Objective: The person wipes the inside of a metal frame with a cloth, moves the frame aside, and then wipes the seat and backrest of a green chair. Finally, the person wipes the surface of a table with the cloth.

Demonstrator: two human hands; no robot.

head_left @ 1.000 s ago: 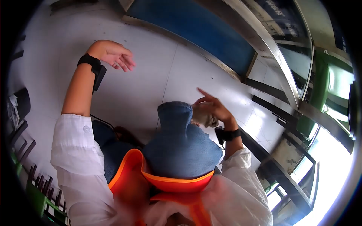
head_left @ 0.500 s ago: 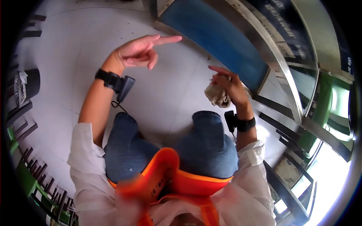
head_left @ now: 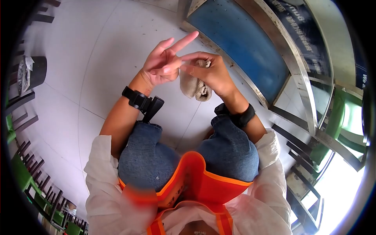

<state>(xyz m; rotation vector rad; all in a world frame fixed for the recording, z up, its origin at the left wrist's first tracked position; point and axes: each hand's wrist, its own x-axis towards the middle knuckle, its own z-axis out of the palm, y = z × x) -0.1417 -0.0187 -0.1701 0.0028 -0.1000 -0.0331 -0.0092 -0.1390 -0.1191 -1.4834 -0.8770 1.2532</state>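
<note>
My right hand (head_left: 208,71) grips a crumpled beige cloth (head_left: 194,86), which hangs below its fingers above my knees. My left hand (head_left: 163,63) is raised right beside it, index and middle fingers stretched out and apart, the other fingers curled; its fingertips touch the right hand's fingertips at the top of the cloth. Both wrists carry black bands, the left one (head_left: 137,98) with a small black box and cable. I wear blue jeans (head_left: 150,150), a white shirt and an orange vest (head_left: 196,178).
White floor tiles (head_left: 94,51) lie under me. A blue panel in a metal frame (head_left: 243,39) runs along the upper right. A dark bin (head_left: 31,74) stands at the left. Green and dark chair frames (head_left: 35,188) line the lower left.
Both hands have come together in front of me: the left swung in from the left, and the right rose with the cloth to meet it. The view tilted further toward the frame.
</note>
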